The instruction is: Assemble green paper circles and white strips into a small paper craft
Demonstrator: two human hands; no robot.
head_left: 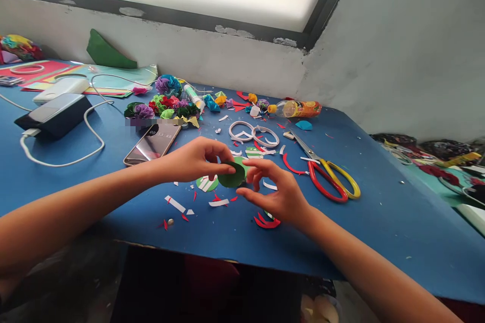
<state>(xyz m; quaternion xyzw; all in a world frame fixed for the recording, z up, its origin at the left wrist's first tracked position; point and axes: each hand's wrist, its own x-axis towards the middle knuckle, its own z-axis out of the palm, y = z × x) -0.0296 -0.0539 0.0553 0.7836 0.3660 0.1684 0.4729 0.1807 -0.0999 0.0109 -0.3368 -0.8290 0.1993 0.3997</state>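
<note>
My left hand (200,161) pinches a dark green paper circle (232,176) by its upper edge, above the blue table. Just right of that circle is my right hand (275,186), its thumb and fingers spread apart around a gap. Whether a fingertip brushes the paper I cannot tell. Beneath and behind the hands lie a green circle with white strips (207,183) and another green-and-white piece (254,152). Red and white paper scraps (219,203) are scattered around. Scissors with red and yellow handles (328,189) rest to the right of my right hand.
A phone (153,142) lies left of centre, near a black box with a white cable (53,116). Crumpled paper flowers (166,98), a glue stick (193,96), two white rings (253,133) and an orange-labelled bottle (297,109) are farther back, before the wall.
</note>
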